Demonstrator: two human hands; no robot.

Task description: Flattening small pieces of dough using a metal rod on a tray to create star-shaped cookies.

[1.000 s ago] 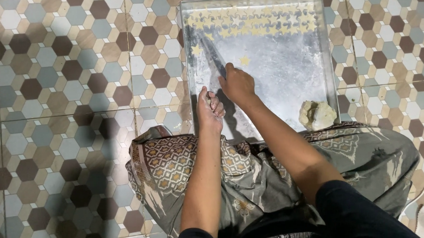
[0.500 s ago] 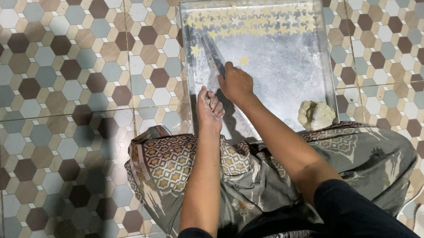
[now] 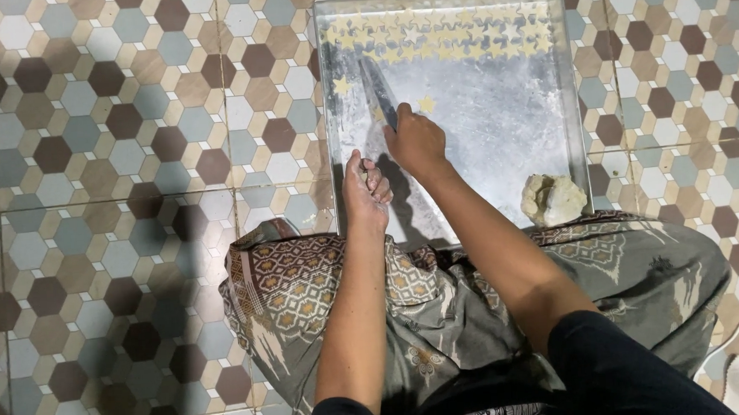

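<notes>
Knife blade [image 3: 377, 90] in my right hand [image 3: 415, 141], fist closed round the handle, tip angled toward eleven o'clock and lying flat to the floured metal tray [image 3: 502, 139], presumably so it slides under the dough rather than cutting it. Two small star cut-outs flank it: one [image 3: 342, 86] at nine o'clock of the blade, one [image 3: 426, 104] at three o'clock. My left hand [image 3: 365, 185] sits at seven o'clock of the right, at the tray's near-left edge, fingers curled; I cannot tell whether it holds anything. Rows of pale dough stars [image 3: 440, 36] line the tray's twelve o'clock edge, packed close, probably to save room. Lump of leftover dough [image 3: 552, 199] rests at the tray's five o'clock corner, within reach. Tray lies on hexagon-tiled floor [image 3: 110, 163]; my patterned cloth-covered lap [image 3: 444, 305] meets its six o'clock edge.
</notes>
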